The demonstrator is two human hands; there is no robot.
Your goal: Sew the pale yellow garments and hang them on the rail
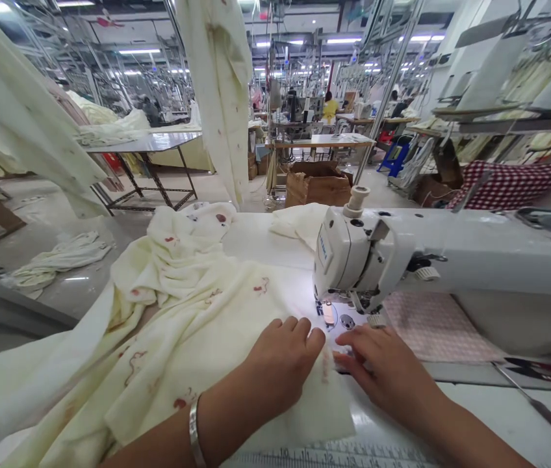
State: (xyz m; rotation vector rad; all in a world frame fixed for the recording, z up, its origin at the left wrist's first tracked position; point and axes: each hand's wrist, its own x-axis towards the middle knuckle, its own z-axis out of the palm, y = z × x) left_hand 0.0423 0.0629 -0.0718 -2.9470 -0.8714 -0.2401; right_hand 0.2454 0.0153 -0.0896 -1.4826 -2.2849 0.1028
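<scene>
A pale yellow printed fabric [192, 344] spreads over the left of the sewing table and bunches toward the back. My left hand [288, 357], with a silver bangle on its wrist, presses on this fabric with curled fingers pinching it near its right edge. Just right of that edge is my right hand [383, 361], thumb and index finger a little apart, and nothing shows between them. Both hands are in front of the needle area of a white sewing machine [353, 260], whose lit presser foot [328, 313] stands over the metal plate.
A ruler strip [334, 455] runs along the table's front edge. Pink checked cloth [441, 325] lies under the machine arm, with scissors [543, 372] to its right. Hanging fabric [217, 84], a cardboard box [319, 185] and a side table [143, 142] stand beyond.
</scene>
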